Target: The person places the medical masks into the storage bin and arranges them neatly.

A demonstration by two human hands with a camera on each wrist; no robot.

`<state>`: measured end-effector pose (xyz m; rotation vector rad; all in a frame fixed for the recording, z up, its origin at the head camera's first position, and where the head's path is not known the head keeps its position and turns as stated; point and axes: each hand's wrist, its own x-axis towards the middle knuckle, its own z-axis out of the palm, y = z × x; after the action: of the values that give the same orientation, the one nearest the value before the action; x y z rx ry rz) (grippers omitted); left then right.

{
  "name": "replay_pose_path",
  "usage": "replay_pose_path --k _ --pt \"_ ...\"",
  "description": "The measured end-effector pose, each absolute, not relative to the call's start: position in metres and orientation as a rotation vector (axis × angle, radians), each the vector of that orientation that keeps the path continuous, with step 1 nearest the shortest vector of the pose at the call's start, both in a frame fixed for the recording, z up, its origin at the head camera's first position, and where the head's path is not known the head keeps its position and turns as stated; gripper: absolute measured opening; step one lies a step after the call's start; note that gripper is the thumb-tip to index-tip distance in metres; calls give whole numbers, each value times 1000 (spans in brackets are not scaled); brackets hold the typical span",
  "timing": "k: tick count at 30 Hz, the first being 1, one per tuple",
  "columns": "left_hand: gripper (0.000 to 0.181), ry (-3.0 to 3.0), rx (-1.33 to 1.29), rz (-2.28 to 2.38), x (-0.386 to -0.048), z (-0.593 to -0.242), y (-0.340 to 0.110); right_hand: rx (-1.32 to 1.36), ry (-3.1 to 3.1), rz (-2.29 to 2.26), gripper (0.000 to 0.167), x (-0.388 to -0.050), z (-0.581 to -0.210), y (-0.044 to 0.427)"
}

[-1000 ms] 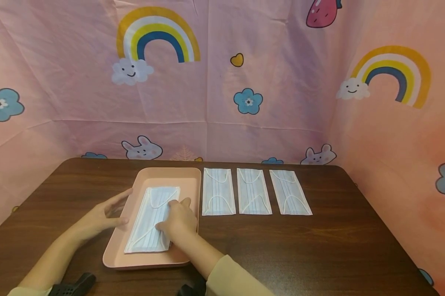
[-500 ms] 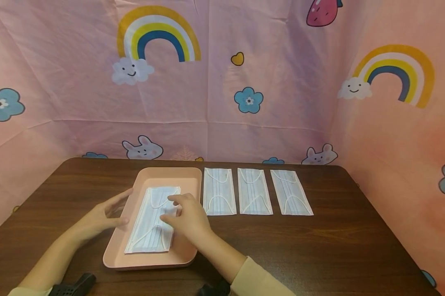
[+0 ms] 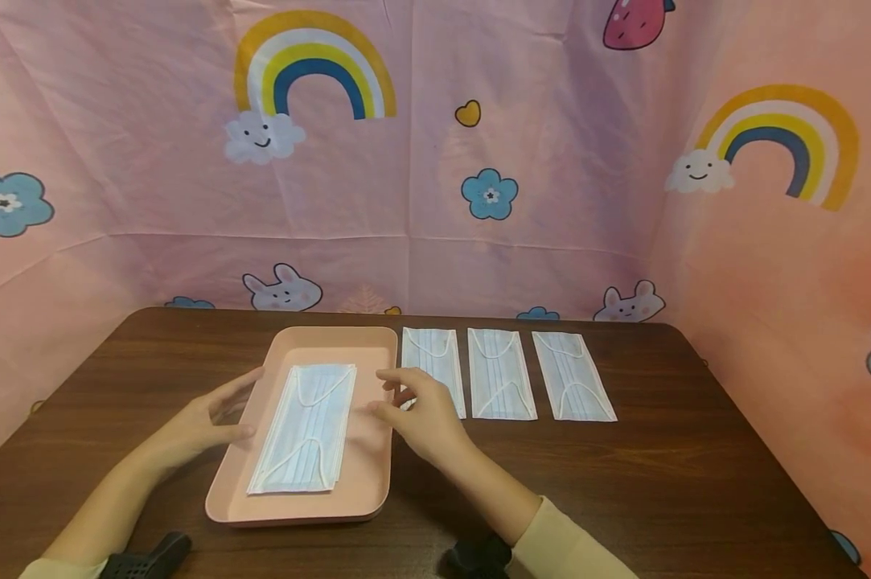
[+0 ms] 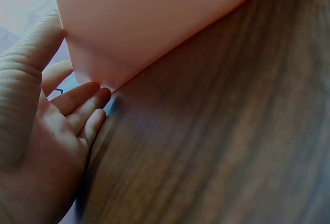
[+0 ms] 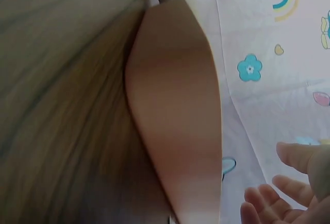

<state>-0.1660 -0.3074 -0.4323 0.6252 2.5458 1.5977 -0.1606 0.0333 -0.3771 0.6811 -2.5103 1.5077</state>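
Note:
A pink tray (image 3: 232, 503) stands on the table, and face masks (image 3: 305, 426) lie stacked in it, ear loops on top. My left hand (image 3: 196, 426) touches the tray's left side, thumb and fingers spread along the rim. In the left wrist view, fingertips (image 4: 103, 95) rest against the outer wall. Over the tray's right rim hovers my right hand (image 3: 424, 414), fingers loosely bent and holding nothing. To the right of the tray lie a first mask (image 3: 435, 362), partly hidden behind that hand, a second mask (image 3: 503, 378) and a third mask (image 3: 574, 378).
The dark wooden table (image 3: 623, 490) extends to the right and in front of the tray. A pink printed cloth (image 3: 435, 161) hangs behind it and along the sides. Black straps (image 3: 145, 556) are worn at the wrists.
My right hand has let go of the top mask and moved right, off the stack to the tray's right rim. The left hand has stayed at the tray.

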Motion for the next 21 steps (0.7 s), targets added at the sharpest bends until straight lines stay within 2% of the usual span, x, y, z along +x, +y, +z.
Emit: replay_pose_path --k 9,21 --pt "77 2528 628 1616 -166 -431 -309 632 -2505 1478 38 -175 -383 76" --pt "77 2562 582 1571 -168 -426 -309 436 -2551 1368 37 -197 -386 144"
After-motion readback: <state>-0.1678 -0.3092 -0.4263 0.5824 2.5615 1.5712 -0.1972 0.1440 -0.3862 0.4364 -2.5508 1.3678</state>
